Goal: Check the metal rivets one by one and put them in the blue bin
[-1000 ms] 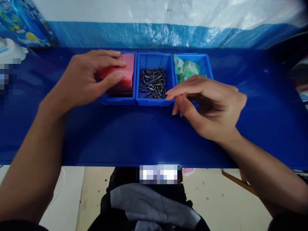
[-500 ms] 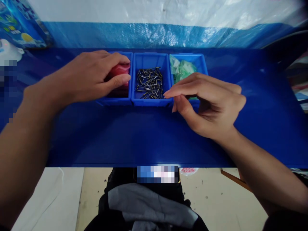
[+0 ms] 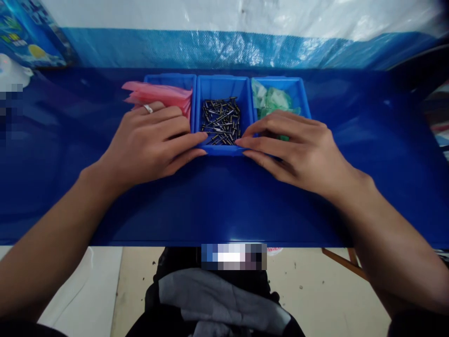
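Observation:
Three blue bins stand side by side. Dark pop rivets lie loose in the middle bin. My left hand, with a ring on one finger, pinches the front rim of that bin near its left corner. On the right corner of the same rim, my right hand grips with thumb outside and fingers inside. Pink plastic bags fill the left bin and stick out over its left side. Green plastic bags sit in the right bin, partly hidden behind my right hand.
The bins rest on a blue table, whose front edge runs just before my lap. A white-and-blue woven sheet hangs behind. At the far left are a white object and a blue printed package.
My left hand has left the pink bags and moved right to the middle bin's front rim. My right hand has come down onto the rim's right end. The pink bags now stick out farther left.

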Available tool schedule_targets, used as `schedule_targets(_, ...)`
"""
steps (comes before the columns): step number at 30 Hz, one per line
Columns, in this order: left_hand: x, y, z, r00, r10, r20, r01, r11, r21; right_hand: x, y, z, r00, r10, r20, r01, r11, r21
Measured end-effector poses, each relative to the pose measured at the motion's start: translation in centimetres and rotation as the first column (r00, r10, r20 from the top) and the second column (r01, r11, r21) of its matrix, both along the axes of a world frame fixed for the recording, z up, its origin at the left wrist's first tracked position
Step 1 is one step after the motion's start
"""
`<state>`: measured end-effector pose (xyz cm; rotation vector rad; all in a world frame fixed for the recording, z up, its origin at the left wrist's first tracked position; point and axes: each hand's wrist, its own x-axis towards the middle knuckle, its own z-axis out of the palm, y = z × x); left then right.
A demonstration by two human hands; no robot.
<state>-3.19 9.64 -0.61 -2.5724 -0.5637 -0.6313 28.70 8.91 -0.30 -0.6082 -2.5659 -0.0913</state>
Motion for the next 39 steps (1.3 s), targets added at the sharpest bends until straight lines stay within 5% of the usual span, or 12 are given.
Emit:
schedule_targets(8, 0.1, -0.1, -0.5, 0.993, -0.001, 0.117, 0.016, 0.992, -0.129, 0.1, -0.1, 0.1, 1.0, 0.013, -0.013, -0.013, 0.999, -0.035)
schedule_targets(39, 0.4, -0.6, 0.5, 0.996, -0.02, 0.09, 0.029, 0.994, -0.102, -0.5, -0.4, -0.9, 0.994, 0.041, -0.101, -0.033, 0.997, 0.073)
